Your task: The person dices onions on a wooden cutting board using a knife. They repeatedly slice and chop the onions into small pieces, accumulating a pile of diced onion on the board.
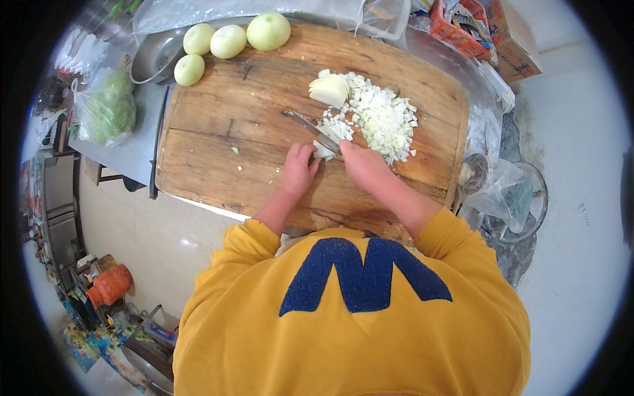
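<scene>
My right hand [364, 163] is closed on the handle of a kitchen knife [313, 129], whose blade points up and left over the board. Under and beside the blade lies a piece of white onion [323, 151], with the fingers of my left hand [298, 168] against its left side. Just above the blade is a small group of cut onion [338, 127]. A large pile of diced onion [384, 119] spreads to the right. At the pile's upper left sits a sliced onion portion [329, 91]. All of this is on a thick wooden cutting board [223, 163].
Several whole peeled onions [268, 31] sit at the board's upper left edge, beside a metal bowl [157, 55]. A bag of green vegetables [110, 111] and a long dark rod-like tool [157, 143] lie left of the board. Clear plastic bags [500, 190] hang at its right.
</scene>
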`<state>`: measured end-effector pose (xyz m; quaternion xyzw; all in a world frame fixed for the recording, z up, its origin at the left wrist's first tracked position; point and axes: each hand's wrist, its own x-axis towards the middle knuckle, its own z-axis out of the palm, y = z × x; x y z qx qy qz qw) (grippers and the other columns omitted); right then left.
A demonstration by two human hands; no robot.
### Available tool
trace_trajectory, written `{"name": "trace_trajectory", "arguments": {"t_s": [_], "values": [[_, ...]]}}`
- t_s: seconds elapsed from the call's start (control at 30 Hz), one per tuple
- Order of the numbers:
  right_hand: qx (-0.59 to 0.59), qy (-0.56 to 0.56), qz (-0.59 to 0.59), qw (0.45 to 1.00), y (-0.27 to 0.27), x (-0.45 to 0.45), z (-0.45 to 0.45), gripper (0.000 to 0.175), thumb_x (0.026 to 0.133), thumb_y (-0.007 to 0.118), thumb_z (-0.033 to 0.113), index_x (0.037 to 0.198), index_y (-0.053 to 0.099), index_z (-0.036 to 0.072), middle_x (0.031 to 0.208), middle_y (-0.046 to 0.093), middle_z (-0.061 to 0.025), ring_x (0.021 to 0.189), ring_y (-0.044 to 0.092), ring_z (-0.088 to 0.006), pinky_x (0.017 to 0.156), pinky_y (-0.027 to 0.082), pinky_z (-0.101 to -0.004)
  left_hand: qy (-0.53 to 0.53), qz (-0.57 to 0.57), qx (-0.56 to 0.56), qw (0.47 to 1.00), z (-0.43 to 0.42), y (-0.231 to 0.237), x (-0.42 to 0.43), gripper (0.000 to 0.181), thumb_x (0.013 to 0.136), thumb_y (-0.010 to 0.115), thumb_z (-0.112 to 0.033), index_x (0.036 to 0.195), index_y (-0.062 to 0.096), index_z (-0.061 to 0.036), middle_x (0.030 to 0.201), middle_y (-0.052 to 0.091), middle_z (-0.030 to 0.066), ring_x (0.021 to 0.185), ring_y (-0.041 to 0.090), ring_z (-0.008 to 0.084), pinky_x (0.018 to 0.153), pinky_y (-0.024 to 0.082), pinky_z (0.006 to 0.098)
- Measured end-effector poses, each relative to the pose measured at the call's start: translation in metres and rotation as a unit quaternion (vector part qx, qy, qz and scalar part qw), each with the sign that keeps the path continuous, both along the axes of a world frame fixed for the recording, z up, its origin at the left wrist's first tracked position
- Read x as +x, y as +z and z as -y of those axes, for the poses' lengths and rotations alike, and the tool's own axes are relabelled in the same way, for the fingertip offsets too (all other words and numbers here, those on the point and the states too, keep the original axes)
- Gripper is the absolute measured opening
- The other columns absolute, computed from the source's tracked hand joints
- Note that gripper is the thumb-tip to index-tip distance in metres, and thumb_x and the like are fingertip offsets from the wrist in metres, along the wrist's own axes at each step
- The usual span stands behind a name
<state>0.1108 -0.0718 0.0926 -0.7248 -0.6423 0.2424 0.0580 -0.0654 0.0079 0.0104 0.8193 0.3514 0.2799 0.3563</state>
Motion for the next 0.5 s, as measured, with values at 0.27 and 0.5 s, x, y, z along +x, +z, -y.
{"name": "trace_trajectory", "arguments": {"t_s": [0.27,0.5], "values": [[-0.011,0.019,0.028,0.999,-0.012,-0.008,0.0,0.019,0.085,0.051,0.003,0.103,0.046,0.002,0.084,0.066,-0.0194,0.078,0.068,-0.0372,0.067,0.053,-0.0471,-0.025,-0.011,0.039,0.999,-0.003,-0.004,0.001,0.022,0.076,0.067,0.002,0.095,0.058,-0.0035,0.097,0.059,0.0156,0.087,0.059,0.0351,0.077,0.05,0.0402],[-0.022,0.007,-0.004,1.0,0.0,-0.001,0.006,0.015,0.089,0.049,0.007,0.102,0.045,0.001,0.087,0.065,-0.0223,0.08,0.066,-0.0397,0.067,0.051,-0.0494,0.001,0.022,0.013,1.0,0.005,-0.001,-0.001,0.02,0.073,0.067,0.003,0.091,0.06,-0.0031,0.088,0.059,0.0156,0.083,0.057,0.0366,0.073,0.048,0.0433]]}}
